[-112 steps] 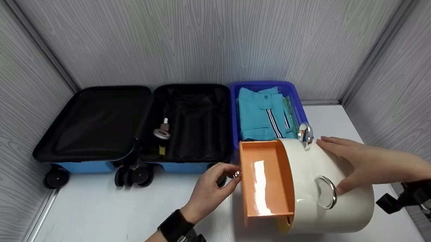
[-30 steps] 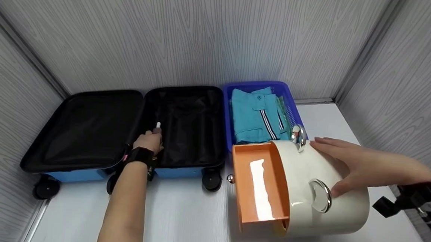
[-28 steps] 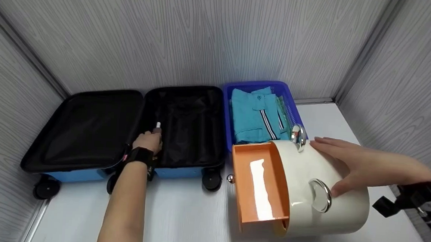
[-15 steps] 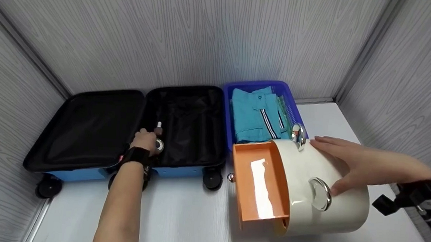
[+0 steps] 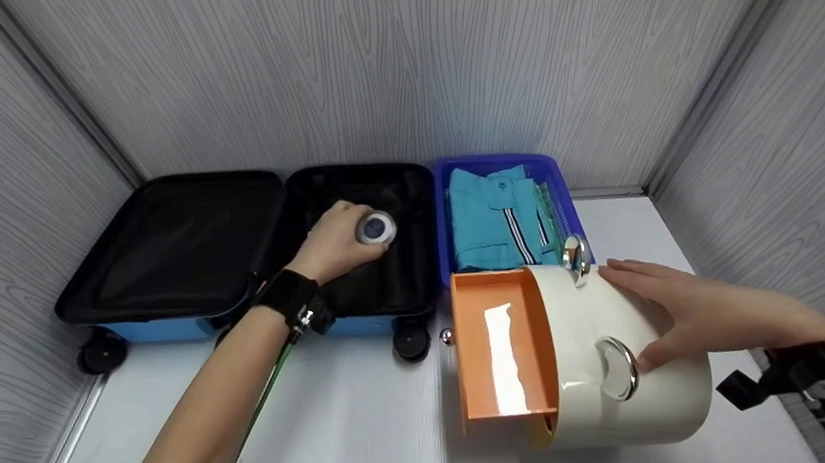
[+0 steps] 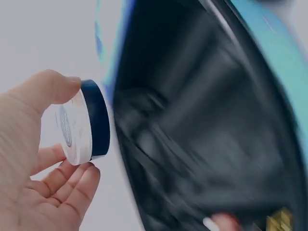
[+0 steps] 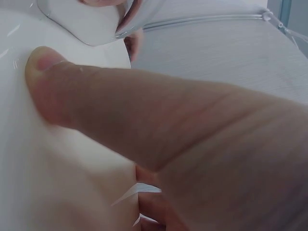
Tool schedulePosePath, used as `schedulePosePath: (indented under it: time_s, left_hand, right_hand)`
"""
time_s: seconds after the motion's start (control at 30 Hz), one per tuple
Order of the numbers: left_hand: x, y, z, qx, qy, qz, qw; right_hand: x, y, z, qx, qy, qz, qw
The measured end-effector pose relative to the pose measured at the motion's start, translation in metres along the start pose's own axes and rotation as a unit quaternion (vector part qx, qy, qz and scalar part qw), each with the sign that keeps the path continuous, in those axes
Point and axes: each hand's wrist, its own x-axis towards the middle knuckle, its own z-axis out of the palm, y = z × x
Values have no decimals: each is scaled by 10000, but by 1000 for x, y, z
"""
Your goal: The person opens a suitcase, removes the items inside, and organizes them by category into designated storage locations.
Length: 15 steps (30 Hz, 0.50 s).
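Observation:
My left hand (image 5: 329, 244) pinches a small round jar (image 5: 375, 228) between thumb and fingers, above the right half of an opened suitcase (image 5: 402, 281). In the left wrist view the jar (image 6: 89, 122) is tilted on its side, with a pale printed face and a dark blue rim. My right hand (image 5: 694, 313) rests with extended fingers on a rounded cream storage box (image 5: 630, 416). In the right wrist view its thumb (image 7: 96, 91) presses the glossy surface. The box's orange drawer (image 5: 475, 371) is pulled out to the left, its round metal knob (image 5: 447, 336) free.
A blue-purple basket (image 5: 567, 212) of folded turquoise clothes (image 5: 488, 222) stands behind the box. The suitcase's other black half (image 5: 182, 246) lies to the left. Blurred in the suitcase are a white-tipped bottle (image 6: 224, 221) and a yellow item (image 6: 280, 221). Walls enclose the white table.
My left hand left the drawer knob, reached into the suitcase and picked up the jar, then lifted it rightward. The right hand has stayed on the box.

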Motion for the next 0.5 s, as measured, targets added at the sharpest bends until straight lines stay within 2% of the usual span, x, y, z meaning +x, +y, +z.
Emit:
schedulePosePath:
  time_s: [0.13, 0.27, 0.37, 0.5]
  left_hand:
    - [-8, 53, -1, -267, 9, 622, 9977]
    - [-25, 101, -1, -300, -261, 1206, 9919]
    - [-38, 128, 1, -37, -614, 1684, 9838]
    - [-53, 155, 9, 575, -1140, 2221, 9666]
  right_hand:
    - [0, 1, 0, 0, 11, 15, 10000]
    - [1, 0, 1, 22, 13, 50, 10000]
    - [2, -2, 1, 59, 23, 64, 10000]
    - [3, -3, 0, 61, 40, 71, 9999]
